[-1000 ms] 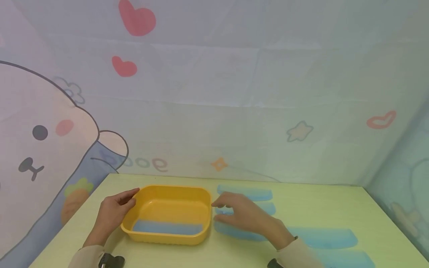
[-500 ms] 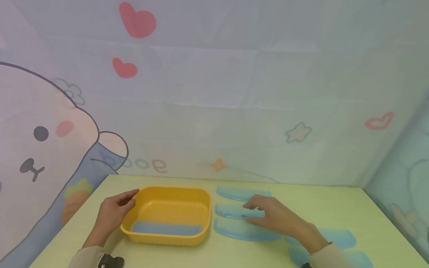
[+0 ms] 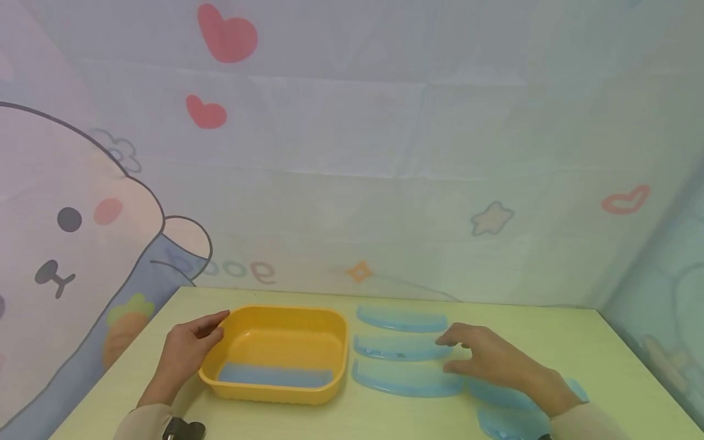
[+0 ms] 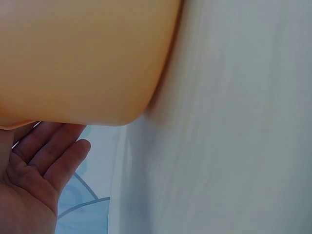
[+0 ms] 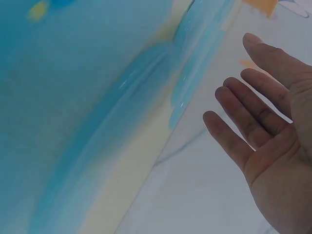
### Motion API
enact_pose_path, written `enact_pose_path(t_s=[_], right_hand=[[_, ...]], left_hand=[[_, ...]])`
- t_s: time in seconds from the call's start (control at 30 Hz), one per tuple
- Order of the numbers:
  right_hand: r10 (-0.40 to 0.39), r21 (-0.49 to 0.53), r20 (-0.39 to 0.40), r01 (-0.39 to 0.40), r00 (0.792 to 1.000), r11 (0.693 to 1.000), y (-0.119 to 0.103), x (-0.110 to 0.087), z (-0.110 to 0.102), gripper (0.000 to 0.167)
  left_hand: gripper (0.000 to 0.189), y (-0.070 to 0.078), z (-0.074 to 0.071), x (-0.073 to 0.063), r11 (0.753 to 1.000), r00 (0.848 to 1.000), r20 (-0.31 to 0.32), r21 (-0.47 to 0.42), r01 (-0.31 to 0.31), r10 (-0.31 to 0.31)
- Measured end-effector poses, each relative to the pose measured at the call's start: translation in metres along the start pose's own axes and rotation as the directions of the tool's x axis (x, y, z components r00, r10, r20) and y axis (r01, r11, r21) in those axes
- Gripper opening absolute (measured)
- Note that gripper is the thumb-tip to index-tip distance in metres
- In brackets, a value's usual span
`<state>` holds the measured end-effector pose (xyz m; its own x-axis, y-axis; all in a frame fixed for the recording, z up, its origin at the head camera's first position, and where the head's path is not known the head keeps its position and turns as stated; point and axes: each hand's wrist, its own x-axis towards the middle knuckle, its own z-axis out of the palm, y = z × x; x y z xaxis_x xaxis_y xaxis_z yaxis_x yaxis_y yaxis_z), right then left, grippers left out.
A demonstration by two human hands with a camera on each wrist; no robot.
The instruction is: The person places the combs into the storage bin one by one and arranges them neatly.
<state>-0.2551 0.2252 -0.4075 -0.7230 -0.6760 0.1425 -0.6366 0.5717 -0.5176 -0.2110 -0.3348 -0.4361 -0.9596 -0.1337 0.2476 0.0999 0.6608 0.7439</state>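
Observation:
In the head view, my left hand (image 3: 189,348) is at the left end of a yellow plastic basin (image 3: 275,394), its fingertips at the rim. The left wrist view shows its fingers (image 4: 61,158) loosely extended beside the basin's outer wall (image 4: 83,73). One blue comb (image 3: 275,374) lies along the basin's near side. My right hand (image 3: 489,357) hovers, fingers apart and holding nothing, by the right ends of a middle comb (image 3: 396,348) and a nearer comb (image 3: 404,379). The right wrist view has that palm (image 5: 278,161) in sight, with blue combs (image 5: 112,112) beside it.
A far comb (image 3: 401,319) lies behind those two. Two more combs, one farther (image 3: 500,394) and one nearer (image 3: 511,423), lie at the front right, partly covered by my right forearm. A printed cloth (image 3: 352,183) hangs behind the pale yellow table (image 3: 550,333).
My right hand has moved rightward from the basin's right edge, across the combs to their right ends. My left hand and the basin have stayed put.

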Motion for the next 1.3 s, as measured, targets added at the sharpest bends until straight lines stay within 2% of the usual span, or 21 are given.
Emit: enact_pose_path(t_s=[0.3,0.63,0.93,1.3], right_hand=[[0.014,-0.062,-0.025,-0.016,1.0,0.998,0.031,-0.032,-0.011,0.042],[0.071,-0.053,0.009,-0.07,0.997,0.996,0.059,-0.066,-0.025,0.045],[0.017,-0.084,0.002,-0.017,1.0,0.996,0.087,-0.089,-0.038,0.045],[0.049,-0.017,0.063,-0.048,0.997,0.999,0.097,-0.114,-0.052,0.044]], left_hand=[[0.038,-0.002,0.001,0.002,1.0,1.0,-0.002,0.012,0.001,-0.001],[0.037,-0.002,0.001,0.002,1.0,1.0,-0.002,0.009,-0.003,0.003],[0.037,-0.001,0.0,0.0,1.0,1.0,-0.002,0.008,0.003,-0.003],[0.038,-0.001,0.0,0.001,1.0,1.0,0.004,0.004,-0.002,0.002]])
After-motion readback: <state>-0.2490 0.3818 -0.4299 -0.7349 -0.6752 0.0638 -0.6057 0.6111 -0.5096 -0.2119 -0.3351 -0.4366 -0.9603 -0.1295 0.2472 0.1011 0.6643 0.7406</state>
